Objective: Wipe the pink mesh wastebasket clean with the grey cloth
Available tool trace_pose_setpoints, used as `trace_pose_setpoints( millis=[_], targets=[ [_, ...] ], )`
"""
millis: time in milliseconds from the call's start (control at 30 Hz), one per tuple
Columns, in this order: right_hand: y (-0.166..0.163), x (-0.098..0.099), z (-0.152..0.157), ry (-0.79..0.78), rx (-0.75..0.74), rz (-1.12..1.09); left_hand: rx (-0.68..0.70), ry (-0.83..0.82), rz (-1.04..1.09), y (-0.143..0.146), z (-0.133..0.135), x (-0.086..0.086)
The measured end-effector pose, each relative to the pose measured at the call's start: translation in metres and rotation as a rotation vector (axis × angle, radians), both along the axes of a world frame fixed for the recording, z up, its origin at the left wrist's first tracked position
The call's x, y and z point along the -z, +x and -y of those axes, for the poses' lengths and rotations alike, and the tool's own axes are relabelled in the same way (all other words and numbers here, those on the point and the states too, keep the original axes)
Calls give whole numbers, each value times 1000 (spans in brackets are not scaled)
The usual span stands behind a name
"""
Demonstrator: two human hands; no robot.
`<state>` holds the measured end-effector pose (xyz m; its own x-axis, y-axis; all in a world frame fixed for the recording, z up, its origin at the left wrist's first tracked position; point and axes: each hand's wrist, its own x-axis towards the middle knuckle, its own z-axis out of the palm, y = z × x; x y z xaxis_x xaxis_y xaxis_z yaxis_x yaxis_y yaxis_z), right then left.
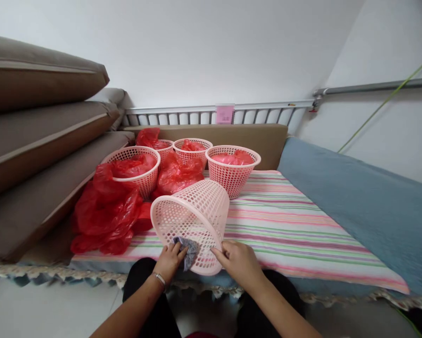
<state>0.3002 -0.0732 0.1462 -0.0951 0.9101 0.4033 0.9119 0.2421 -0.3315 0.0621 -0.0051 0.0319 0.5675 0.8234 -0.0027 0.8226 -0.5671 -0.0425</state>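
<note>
A pink perforated plastic basket (212,202) lies tilted on its side in front of me, its mouth turned toward me. My right hand (237,260) grips the rim at its right, thumb inside and fingers outside. My left hand (171,263) is closed on a grey cloth (190,253) at the basket's lower left rim, the cloth reaching just inside the mouth. Just left of the basket lies a heap of crumpled red plastic bags (108,213). More red plastic (180,172) sits behind it.
Several upright pink baskets, such as the right one (230,180), hold red bags at the back. A striped cloth (281,225) covers the seat. Stacked brown cushions (45,126) stand left, a blue-covered backrest (355,192) right. A white radiator (186,112) runs along the wall.
</note>
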Motion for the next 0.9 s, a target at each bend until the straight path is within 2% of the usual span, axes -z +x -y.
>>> trace_pose_setpoints(
  millis=[67, 133, 200, 300, 400, 467, 533, 600, 700, 900],
  targets=[
    [2, -3, -2, 56, 23, -78, -17, -20, 14, 9, 8, 6],
    [6, 5, -1, 72, 85, -139, -41, -37, 37, 17, 17, 10],
    [9, 25, 4, 28, 156, -179, -63, -52, 65, 23, 23, 13],
    [9, 69, 13, -115, 202, -307, -87, -65, 102, 27, 26, 13],
    [-3, 108, 17, -317, 157, -561, -101, -73, 117, 30, 24, 12],
    [-12, 121, 15, -422, 126, -698, -98, -79, 118, 30, 22, 12],
    [-18, 122, 11, -435, 109, -710, -79, -85, 117, 28, 19, 10],
    [-19, 113, 8, -372, 104, -584, -46, -91, 117, 24, 16, 7],
    [-11, 93, 6, -283, 107, -359, 1, -94, 110, 15, 12, 1],
    [12, 47, 11, -154, 98, -155, 2, -57, 81, -7, -1, -8]
  ],
)
